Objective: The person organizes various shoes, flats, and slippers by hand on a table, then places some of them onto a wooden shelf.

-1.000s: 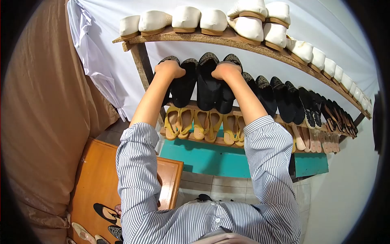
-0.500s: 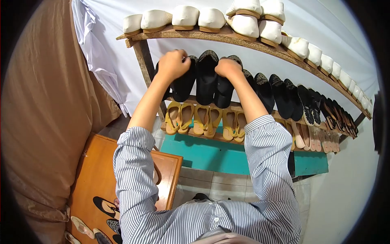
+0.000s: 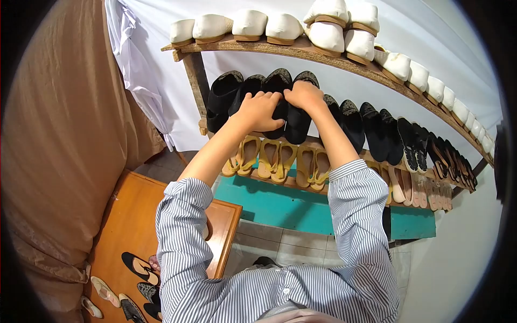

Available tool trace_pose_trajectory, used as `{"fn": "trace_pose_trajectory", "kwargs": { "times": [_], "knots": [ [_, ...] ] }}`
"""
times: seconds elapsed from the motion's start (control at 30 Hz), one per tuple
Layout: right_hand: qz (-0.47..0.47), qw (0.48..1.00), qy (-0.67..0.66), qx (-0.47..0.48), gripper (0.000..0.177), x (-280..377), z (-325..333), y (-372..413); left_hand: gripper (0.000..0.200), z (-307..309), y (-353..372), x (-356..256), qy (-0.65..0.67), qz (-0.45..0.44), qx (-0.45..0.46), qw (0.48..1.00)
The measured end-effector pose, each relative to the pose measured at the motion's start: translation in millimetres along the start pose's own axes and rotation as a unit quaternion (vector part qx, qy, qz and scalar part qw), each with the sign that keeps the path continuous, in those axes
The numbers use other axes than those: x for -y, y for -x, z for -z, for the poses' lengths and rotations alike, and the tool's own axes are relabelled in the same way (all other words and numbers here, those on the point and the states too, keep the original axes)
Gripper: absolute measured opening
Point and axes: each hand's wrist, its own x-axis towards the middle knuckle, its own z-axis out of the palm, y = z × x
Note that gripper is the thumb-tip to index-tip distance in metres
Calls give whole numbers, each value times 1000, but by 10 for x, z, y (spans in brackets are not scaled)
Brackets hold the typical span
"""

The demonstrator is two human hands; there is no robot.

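Black shoes (image 3: 298,125) touch the left hand (image 3: 259,112), grip spread, and right hand (image 3: 305,97), whose grip I can't tell.

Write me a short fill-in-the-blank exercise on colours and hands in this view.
1. The left hand and right hand are at a row of shoes whose main colour is ____.
2. On the top shelf, the upper shoes are coloured ____.
3. The sandals below the hands have straps coloured ____.

Missing words: black; white; yellow.
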Motion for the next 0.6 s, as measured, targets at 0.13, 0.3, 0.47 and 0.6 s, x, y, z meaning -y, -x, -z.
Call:
{"fn": "trace_pose_trajectory", "kwargs": {
  "times": [0.13,0.3,0.47,0.6],
  "knots": [
    [-26,999,-7,-28,45,-71,57,-2,54,1,-28,53,38,-9,-98,994],
    [-18,998,-29,-60,45,-120,128,36,42,32,-26,113,11,12,-170,985],
    [87,979,10,-182,47,84,-20,102,31,89,168,311,-95,54,-274,955],
    [207,951,-43,-227,48,669,-220,265,30,240,784,542,-156,119,-325,925]
  ]
}}
